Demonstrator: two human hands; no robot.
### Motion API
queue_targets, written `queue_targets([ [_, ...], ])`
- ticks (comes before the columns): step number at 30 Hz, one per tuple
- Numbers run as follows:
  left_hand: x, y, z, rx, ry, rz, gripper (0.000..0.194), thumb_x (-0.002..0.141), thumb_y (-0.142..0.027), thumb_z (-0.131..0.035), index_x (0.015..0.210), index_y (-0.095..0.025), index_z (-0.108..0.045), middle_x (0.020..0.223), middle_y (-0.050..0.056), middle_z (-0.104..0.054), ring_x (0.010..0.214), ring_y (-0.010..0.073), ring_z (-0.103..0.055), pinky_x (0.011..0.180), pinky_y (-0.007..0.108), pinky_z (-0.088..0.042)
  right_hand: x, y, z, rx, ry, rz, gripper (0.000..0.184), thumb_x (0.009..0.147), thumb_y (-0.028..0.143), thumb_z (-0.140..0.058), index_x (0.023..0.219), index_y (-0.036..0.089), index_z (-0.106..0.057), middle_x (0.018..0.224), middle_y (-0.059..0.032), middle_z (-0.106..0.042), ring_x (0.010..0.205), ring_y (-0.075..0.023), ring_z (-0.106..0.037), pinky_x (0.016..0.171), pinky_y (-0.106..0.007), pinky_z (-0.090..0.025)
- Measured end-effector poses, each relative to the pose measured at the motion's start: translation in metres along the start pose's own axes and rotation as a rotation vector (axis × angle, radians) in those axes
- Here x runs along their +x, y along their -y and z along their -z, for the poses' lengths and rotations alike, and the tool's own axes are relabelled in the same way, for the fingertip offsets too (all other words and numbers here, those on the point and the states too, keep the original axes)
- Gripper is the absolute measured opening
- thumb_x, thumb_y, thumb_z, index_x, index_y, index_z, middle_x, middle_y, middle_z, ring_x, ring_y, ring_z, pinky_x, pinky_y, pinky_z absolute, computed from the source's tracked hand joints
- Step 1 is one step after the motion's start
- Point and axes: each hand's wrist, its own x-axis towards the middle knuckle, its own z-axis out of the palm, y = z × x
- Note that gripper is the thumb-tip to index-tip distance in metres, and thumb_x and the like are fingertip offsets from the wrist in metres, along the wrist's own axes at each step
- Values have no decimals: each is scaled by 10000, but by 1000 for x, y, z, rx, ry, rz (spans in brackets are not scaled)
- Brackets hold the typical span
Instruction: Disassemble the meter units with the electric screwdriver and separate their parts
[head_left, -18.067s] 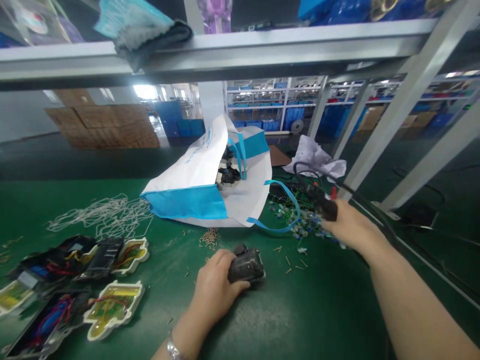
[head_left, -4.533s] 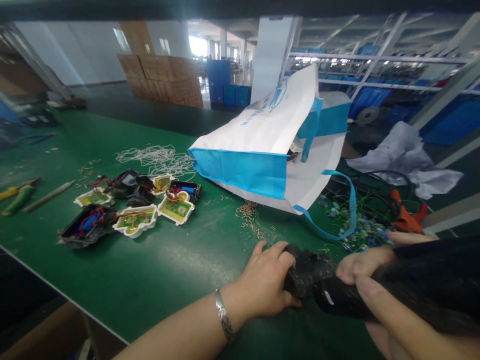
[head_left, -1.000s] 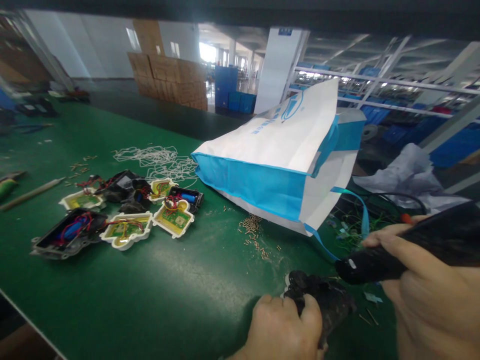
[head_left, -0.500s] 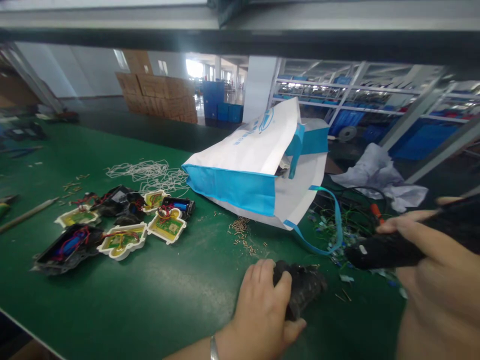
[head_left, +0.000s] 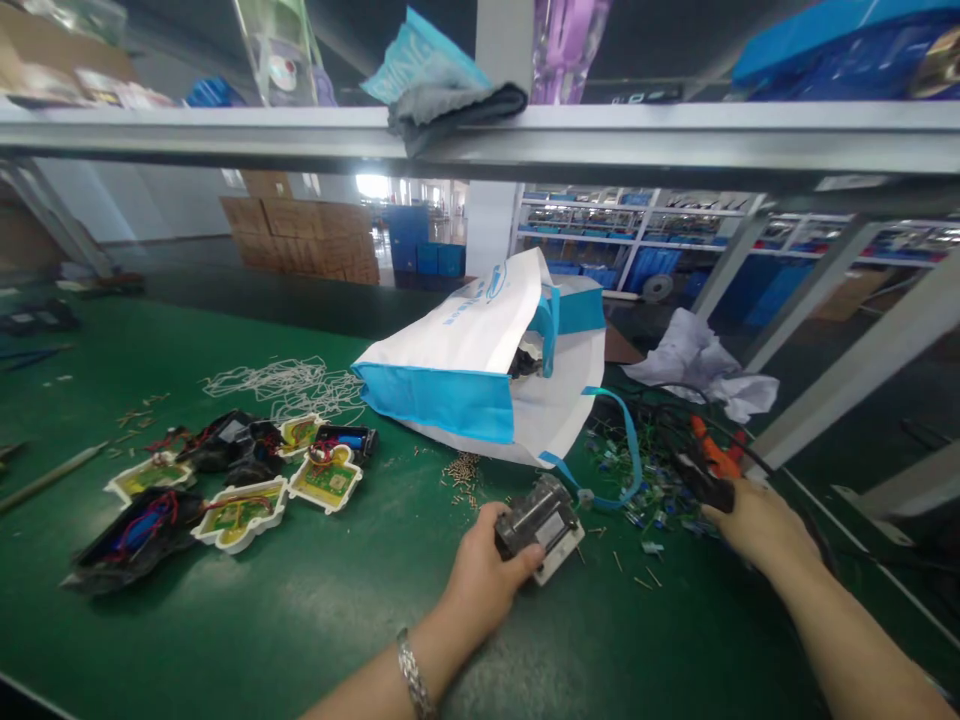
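My left hand (head_left: 491,565) holds a black plastic case with a pale base (head_left: 546,520), tilted just above the green table, thumb and fingers gripping its near side. To the right, my right hand (head_left: 765,520) is closed around the end of a black elongated tool (head_left: 705,480); its far end is hard to make out among dark cables. Orange-handled pliers (head_left: 716,450) lie right beside that hand. Small brass-coloured screws (head_left: 461,472) form a pile beyond my left hand, and a few more lie loose to its right.
A white and blue bag (head_left: 442,400) lies on its side behind the screws. Opened white casings with circuit boards (head_left: 326,480) and a black battery case (head_left: 139,535) sit left. Clipped wire scraps (head_left: 637,480), crumpled white paper (head_left: 697,360) and metal posts are right. A shelf (head_left: 300,135) crosses overhead.
My right hand has moved the black tool away, down toward the pliers. The black case in my left hand has turned, showing its pale base. The view has tilted up, showing the shelf.
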Motion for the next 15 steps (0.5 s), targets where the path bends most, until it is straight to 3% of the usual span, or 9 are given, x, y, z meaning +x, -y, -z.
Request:
queue_targets([
  [3,6,5,3,-147,-8,-42,270,729,-340,-580,875,-152,-454,717,-19,-510,657,121,-466,606,218,-378,-19,28,-9,-19,146,60,312,558,351,-595,798,152,-593,790,-133,-574,868,-353,-526,828,-524,-339],
  [7,9,8,3,-309,63,-77,378,668,-412,-632,883,-156,-457,736,-10,-513,671,133,-463,607,223,-375,-59,78,-28,143,472,166,455,767,486,-419,1106,202,-525,994,-49,-604,894,-194,-570,790,-310,-457],
  [9,9,8,2,-373,121,-81,410,653,-423,-647,901,-159,-456,757,-2,-519,683,139,-475,610,227,-385,-75,92,-35,224,550,163,397,802,472,-371,1020,197,-557,954,-41,-616,870,-178,-576,763,-279,-463],
  [12,9,8,2,-378,162,-74,410,658,-413,-653,916,-160,-459,759,-1,-517,677,137,-479,598,224,-389,-87,94,-38,235,518,133,334,810,441,-346,769,190,-563,760,-42,-604,726,-187,-570,672,-288,-459],
  [15,11,9,3,-349,163,-63,409,647,-397,-671,908,-153,-473,740,1,-517,661,132,-474,581,220,-382,-89,87,-37,216,502,129,309,810,426,-352,725,196,-540,727,-39,-579,701,-191,-547,657,-301,-432],
])
